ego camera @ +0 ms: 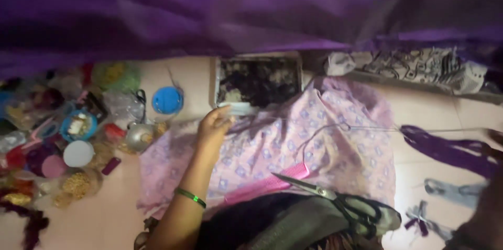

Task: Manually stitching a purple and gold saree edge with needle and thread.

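Far left of frame: clutter of craft supplies on the floor, including beads, a white round lid, a pink lid, a blue tub and a blue disc; small metal pot just right of these. Across the whole top: purple cloth, hanging in folds. Centre left: left hand, green bangle on the wrist, fingers pinched shut on a thin thread at the edge of the pink cloth. Upper centre: tray of dark scraps, just above the hand. Thread stretched taut rightward across the pink cloth toward the right edge of frame. Lower centre: pink comb lying on the pink cloth, scissors beside it, blades closed, black handles resting on grey fabric. Upper right: printed black-and-white cloth. Right: purple thread bundle on the floor, grey scraps below it. Far right edge: right hand, only a sliver visible; grip cannot be told.
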